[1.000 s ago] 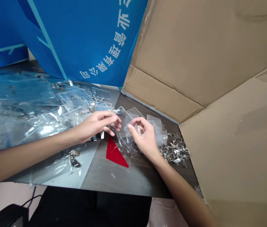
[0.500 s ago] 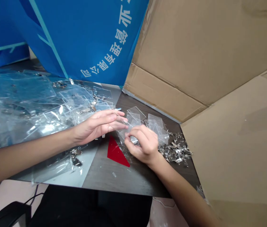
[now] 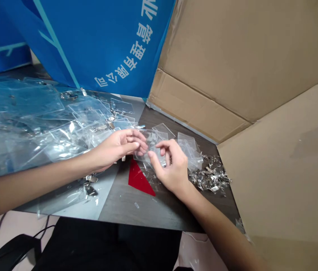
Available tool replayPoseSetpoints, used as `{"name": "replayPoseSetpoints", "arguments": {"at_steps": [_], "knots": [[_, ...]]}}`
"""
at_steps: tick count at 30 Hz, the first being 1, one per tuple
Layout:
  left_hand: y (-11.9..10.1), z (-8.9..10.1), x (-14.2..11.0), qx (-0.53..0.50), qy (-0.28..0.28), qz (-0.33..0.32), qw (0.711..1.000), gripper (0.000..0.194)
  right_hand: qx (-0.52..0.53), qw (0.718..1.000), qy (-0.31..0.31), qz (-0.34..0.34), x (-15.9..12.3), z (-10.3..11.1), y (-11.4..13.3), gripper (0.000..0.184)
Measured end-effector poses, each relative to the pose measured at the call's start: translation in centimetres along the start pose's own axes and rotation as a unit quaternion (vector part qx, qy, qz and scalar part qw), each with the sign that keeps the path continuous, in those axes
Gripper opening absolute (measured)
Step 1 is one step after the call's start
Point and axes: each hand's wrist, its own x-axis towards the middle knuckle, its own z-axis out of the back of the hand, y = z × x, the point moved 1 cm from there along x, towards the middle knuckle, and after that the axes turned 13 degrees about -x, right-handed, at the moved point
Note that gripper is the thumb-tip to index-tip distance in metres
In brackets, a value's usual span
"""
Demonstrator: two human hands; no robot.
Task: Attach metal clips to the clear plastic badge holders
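My left hand (image 3: pixel 119 146) and my right hand (image 3: pixel 170 165) meet over the dark table (image 3: pixel 159 210), both pinching one clear plastic badge sleeve (image 3: pixel 150 145) held flat between them. The left fingers grip its left edge; the right thumb and fingers close on its right side, where a small metal clip seems to sit, though I cannot make it out. A small stack of clear sleeves (image 3: pixel 188 148) lies just right of my right hand. A pile of small metal clips (image 3: pixel 211 178) sits beyond it.
A big heap of clear sleeves with clips (image 3: pixel 40 124) covers the left of the table. A red triangle (image 3: pixel 139 178) marks the table under my hands. Blue printed board (image 3: pixel 99 41) stands behind; cardboard box flaps (image 3: pixel 260 94) wall the right side.
My right hand came up from the table near the clip pile and now pinches the sleeve's right side. The left hand's fingers curled onto the sleeve's left edge.
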Motion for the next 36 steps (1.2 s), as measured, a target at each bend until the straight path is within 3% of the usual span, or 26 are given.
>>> {"name": "replayPoseSetpoints", "arguments": {"at_steps": [2,4,9,14,16,19,21,23,26,30,36], "knots": [[-0.1,0.1,0.1,0.02,0.009,-0.017,1.0,0.026,0.028,0.997,0.016,-0.075,0.0,-0.2,-0.3,0.021],[-0.1,0.2,0.0,0.033,0.025,-0.026,0.999,0.035,0.077,0.987,0.076,-0.115,0.1,-0.5,-0.5,0.016],[0.4,0.4,-0.3,0.048,0.051,-0.005,0.998,0.074,0.192,0.955,0.177,-0.138,0.1,-0.9,-0.2,0.026],[-0.3,-0.2,-0.5,0.054,0.031,0.013,0.998,0.087,0.353,0.884,0.249,-0.18,0.4,-1.4,-0.4,0.024],[-0.7,-0.4,-0.5,0.046,0.025,0.013,0.999,0.085,0.378,0.865,0.257,-0.205,0.4,-1.7,-0.9,0.037],[-1.2,-0.6,-0.5,0.052,0.011,0.004,0.999,0.062,0.363,0.869,0.255,-0.218,0.3,-1.9,-1.6,0.055],[-1.3,-0.7,-0.5,0.062,0.01,0.011,0.998,0.037,0.347,0.879,0.25,-0.208,0.2,-2.0,-1.9,0.052],[-1.2,-0.6,-0.4,0.068,0.004,0.016,0.998,0.025,0.33,0.89,0.248,-0.193,0.1,-2.0,-2.1,0.041],[-0.6,-0.4,-0.2,0.063,-0.024,0.029,0.997,0.047,0.309,0.901,0.248,-0.178,0.1,-2.0,-2.0,0.027],[-0.1,-0.3,0.0,0.069,-0.054,0.061,0.994,0.081,0.308,0.905,0.245,-0.164,0.0,-2.2,-2.0,0.025],[-0.5,-0.3,-0.2,0.138,-0.054,0.049,0.988,0.088,0.278,0.913,0.246,-0.172,-0.1,-2.3,-2.3,0.028]]}}
